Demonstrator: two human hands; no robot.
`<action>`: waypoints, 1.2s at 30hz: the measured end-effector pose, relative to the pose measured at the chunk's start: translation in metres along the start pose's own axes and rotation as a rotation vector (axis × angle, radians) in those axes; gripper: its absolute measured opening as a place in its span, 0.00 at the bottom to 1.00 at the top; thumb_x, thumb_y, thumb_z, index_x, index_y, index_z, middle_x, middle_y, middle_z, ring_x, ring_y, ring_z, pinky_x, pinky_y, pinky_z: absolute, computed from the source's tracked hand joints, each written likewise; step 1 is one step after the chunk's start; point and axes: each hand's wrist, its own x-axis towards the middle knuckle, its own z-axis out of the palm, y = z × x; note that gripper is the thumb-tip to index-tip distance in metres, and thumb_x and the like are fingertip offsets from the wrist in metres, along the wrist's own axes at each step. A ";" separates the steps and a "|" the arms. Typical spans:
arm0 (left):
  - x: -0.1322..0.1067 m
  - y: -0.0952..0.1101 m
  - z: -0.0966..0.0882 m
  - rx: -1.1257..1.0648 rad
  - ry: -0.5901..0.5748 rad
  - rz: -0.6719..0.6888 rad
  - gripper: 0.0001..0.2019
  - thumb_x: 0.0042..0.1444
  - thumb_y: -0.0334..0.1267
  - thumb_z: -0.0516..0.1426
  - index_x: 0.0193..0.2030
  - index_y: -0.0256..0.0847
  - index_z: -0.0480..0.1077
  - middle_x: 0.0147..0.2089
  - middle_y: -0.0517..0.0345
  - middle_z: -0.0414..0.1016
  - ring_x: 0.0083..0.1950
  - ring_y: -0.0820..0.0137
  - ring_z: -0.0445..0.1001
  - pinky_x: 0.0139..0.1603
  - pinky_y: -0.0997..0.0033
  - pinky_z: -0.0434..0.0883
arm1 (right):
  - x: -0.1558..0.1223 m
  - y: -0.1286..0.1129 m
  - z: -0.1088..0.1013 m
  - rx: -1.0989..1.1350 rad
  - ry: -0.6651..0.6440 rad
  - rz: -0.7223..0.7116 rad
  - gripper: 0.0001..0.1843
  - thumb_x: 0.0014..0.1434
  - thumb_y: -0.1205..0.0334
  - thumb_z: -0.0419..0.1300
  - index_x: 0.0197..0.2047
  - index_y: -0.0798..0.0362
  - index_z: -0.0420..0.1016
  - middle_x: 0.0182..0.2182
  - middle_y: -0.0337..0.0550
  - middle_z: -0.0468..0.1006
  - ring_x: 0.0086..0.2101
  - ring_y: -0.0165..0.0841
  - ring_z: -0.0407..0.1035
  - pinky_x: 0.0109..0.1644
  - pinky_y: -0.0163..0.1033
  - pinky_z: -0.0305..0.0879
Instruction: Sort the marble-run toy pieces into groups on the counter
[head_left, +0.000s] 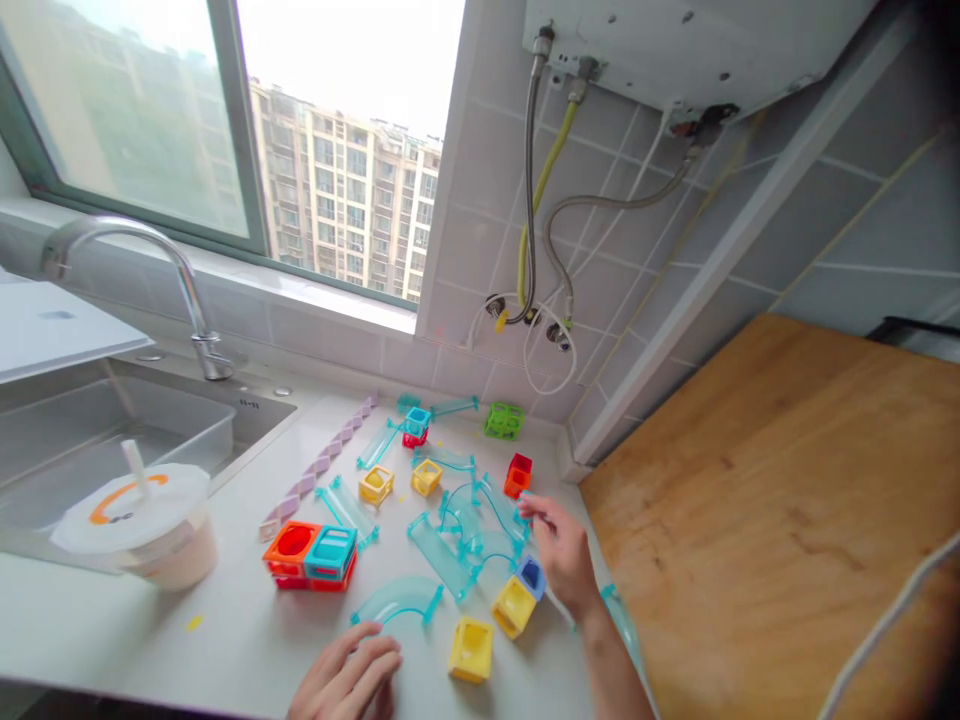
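My right hand (564, 556) reaches over the right side of a loose pile of clear teal track pieces (444, 556), its fingertips closed at the end of one piece. Just below it, a blue cube frame (531, 577) touches a yellow cube frame (514, 606). My left hand (349, 675) rests at the counter's front with fingers loosely stretched, holding nothing. Right above its fingers lies a curved teal track piece (399, 598). Another yellow cube frame (471, 649) stands between my hands. To the left sits a joined block of red and teal cube frames (310, 556).
A lidded drink cup with a straw (142, 525) stands at left, near the sink (262, 415) and faucet (187, 285). A lilac zigzag strip (322, 463) lies beyond. Green cubes (504, 421) and a red block (517, 475) are farther back. A wooden board (780, 500) borders the right.
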 end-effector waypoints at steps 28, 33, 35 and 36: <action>0.083 -0.069 -0.117 0.093 -0.324 -0.237 0.27 0.63 0.43 0.59 0.67 0.41 0.61 0.66 0.41 0.67 0.68 0.51 0.66 0.68 0.46 0.64 | -0.166 0.020 0.005 0.133 0.093 0.163 0.16 0.56 0.66 0.52 0.41 0.51 0.81 0.36 0.47 0.82 0.36 0.40 0.76 0.44 0.44 0.75; 0.084 -0.104 -0.100 0.072 -0.486 -0.243 0.31 0.58 0.44 0.62 0.67 0.42 0.62 0.66 0.41 0.69 0.66 0.50 0.68 0.65 0.46 0.66 | -0.167 0.020 0.007 0.073 0.067 0.168 0.16 0.58 0.66 0.52 0.41 0.51 0.81 0.36 0.47 0.82 0.38 0.41 0.76 0.45 0.45 0.74; 0.087 -0.113 -0.098 0.055 -0.530 -0.265 0.27 0.58 0.43 0.61 0.64 0.42 0.66 0.62 0.42 0.73 0.62 0.51 0.72 0.62 0.49 0.69 | -0.167 0.020 0.007 0.052 0.057 0.169 0.17 0.58 0.66 0.51 0.42 0.50 0.81 0.36 0.47 0.82 0.38 0.41 0.76 0.46 0.45 0.73; 0.089 -0.115 -0.098 0.049 -0.540 -0.275 0.26 0.58 0.42 0.61 0.63 0.42 0.68 0.60 0.43 0.74 0.60 0.52 0.74 0.60 0.50 0.71 | -0.167 0.020 0.007 0.042 0.053 0.169 0.17 0.58 0.66 0.51 0.42 0.50 0.81 0.36 0.47 0.82 0.38 0.41 0.76 0.46 0.45 0.73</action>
